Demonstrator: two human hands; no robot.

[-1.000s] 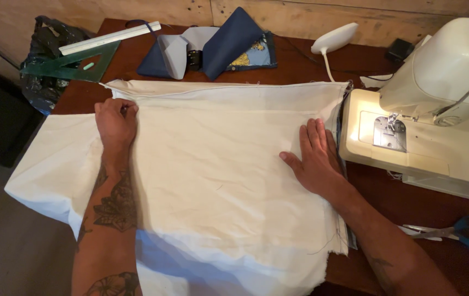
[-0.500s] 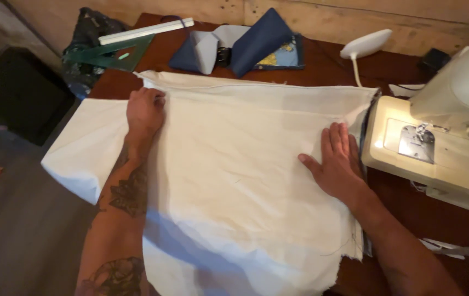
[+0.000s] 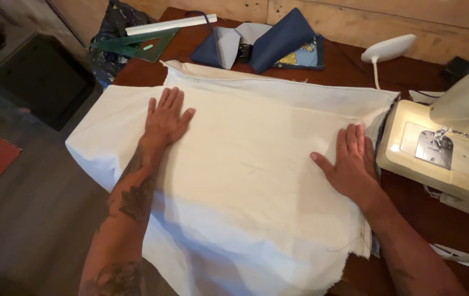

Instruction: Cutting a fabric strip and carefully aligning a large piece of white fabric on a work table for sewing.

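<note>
Flat out, we have both hands pressed palm-down on the cream cloth (image 3: 256,164), which covers most of the dark wooden table (image 3: 349,66) and spills over its near and left edges. Our left hand (image 3: 166,118) lies fingers spread near the cloth's far left part, close to the folded far hem. Our right hand (image 3: 350,164) lies fingers close together, thumb out, at the cloth's right edge, just beside the white sewing machine (image 3: 453,148) at the table's right side. Neither hand pinches anything; both just press.

To smooth well, we judge: keep palms flat, push outward from the middle toward the edges, keep the far hem straight, and don't drag the right edge under the machine's lit bed.

Cloth's long axis runs left to right across the table, roughly parallel to the far edge; the folded hem faces the far edge, the raw frayed corner points to the near right.

Along the far edge sit folded blue cloth (image 3: 270,41), a green set square (image 3: 136,46), a white ruler (image 3: 171,24) and a white lamp (image 3: 388,49).
</note>
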